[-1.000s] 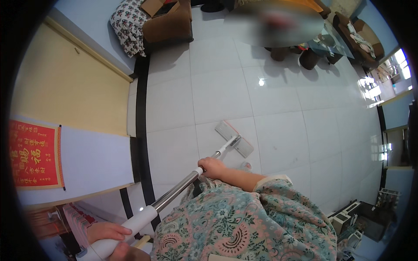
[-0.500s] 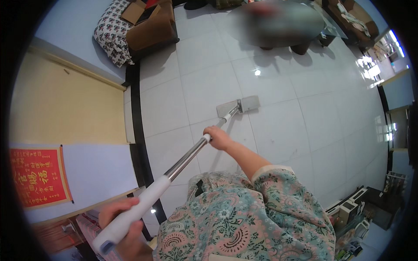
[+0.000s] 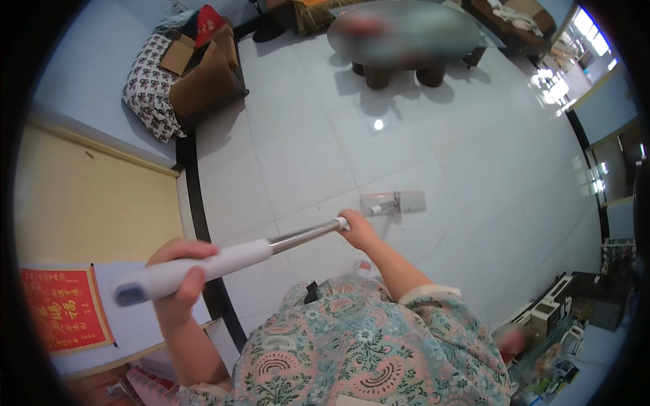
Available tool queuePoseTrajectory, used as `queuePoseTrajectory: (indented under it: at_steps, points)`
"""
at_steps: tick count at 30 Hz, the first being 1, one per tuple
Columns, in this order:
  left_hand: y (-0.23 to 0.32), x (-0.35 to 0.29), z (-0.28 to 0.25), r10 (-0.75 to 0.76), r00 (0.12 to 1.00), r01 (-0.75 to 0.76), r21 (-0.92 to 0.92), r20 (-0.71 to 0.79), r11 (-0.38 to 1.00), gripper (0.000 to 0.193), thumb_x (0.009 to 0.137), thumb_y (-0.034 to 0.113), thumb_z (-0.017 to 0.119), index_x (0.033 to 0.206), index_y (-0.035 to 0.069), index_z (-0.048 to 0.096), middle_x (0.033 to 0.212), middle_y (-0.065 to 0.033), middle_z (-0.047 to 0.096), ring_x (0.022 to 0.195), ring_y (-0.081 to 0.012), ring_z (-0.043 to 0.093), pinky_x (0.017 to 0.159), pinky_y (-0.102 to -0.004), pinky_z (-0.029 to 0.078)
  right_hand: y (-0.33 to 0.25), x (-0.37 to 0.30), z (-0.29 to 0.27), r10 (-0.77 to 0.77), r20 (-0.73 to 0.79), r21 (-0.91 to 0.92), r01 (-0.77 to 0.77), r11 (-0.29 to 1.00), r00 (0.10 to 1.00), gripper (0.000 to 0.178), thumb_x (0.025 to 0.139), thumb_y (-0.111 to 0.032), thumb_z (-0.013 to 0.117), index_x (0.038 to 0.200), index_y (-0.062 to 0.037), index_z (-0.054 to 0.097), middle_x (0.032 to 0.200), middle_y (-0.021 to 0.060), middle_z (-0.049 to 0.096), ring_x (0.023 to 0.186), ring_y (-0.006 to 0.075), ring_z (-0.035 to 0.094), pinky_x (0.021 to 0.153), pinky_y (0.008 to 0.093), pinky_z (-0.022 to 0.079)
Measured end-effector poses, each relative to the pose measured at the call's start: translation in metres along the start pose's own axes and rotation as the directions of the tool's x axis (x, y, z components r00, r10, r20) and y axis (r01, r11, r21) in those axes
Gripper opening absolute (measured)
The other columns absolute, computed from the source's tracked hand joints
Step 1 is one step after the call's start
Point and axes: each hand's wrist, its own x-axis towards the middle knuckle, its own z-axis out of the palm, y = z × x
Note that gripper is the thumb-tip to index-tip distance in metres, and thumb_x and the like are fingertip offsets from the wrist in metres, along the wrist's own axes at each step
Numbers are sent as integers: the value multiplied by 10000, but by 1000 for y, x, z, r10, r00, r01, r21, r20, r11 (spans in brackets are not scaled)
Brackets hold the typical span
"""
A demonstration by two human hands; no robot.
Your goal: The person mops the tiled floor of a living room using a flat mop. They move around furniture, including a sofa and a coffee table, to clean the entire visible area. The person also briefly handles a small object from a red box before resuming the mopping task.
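A flat mop (image 3: pixel 301 237) with a white grip and a silver pole slants across in front of me. My left hand (image 3: pixel 183 274) is wrapped round the thick white grip near its blue-grey end cap. Further down, my right hand (image 3: pixel 355 229) closes round the pole by a white collar. Beyond that hand the mop's rectangular grey pad (image 3: pixel 412 201) lies flat on the glossy white tiled floor (image 3: pixel 298 149). Part of the lower pole is hidden behind my right hand.
A brown armchair (image 3: pixel 206 84) with an open cardboard box (image 3: pixel 178 55) stands at the far left. An oval table (image 3: pixel 406 57) with stools under it is at the back. The cream door (image 3: pixel 101 189) and a red scroll (image 3: pixel 68 308) are on the left; shelves with clutter stand lower right.
The mop pad has moved nearer to me and a little right. Both hands shifted with it: the left rose, the right went right and down, and the pole now slopes less steeply.
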Motion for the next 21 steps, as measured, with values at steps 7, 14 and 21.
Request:
queuePoseTrajectory:
  at_steps: [7, 14, 21]
  points:
    - [13, 48, 44, 28, 996, -16, -142, 85, 990, 68, 743, 73, 646, 798, 45, 619, 719, -31, 599, 604, -69, 541, 526, -193, 416, -58, -17, -84, -120, 3, 13, 120, 993, 993, 623, 721, -194, 714, 1258, -53, 432, 1270, 133, 460, 1174, 291, 446, 970, 373, 371]
    - [3, 49, 37, 223, 922, -154, -226, 318, 962, 131, 765, 118, 674, 862, 59, 608, 823, -25, 602, 718, -93, 561, 621, -240, 465, -231, -26, -90, -450, -221, 231, 494, 838, 866, 501, 701, -88, 720, 1153, -36, 508, 1099, 126, 569, 1008, 270, 554, 855, 348, 445]
    - [-51, 51, -16, 209, 935, -98, -357, 287, 929, 198, 879, 247, 574, 938, 63, 621, 714, 19, 521, 601, -76, 452, 518, -232, 386, -250, -27, -66, -184, -403, 341, 334, 879, 897, 206, 757, -95, 708, 868, -15, 553, 697, -21, 526, 660, 79, 480, 599, 230, 406]
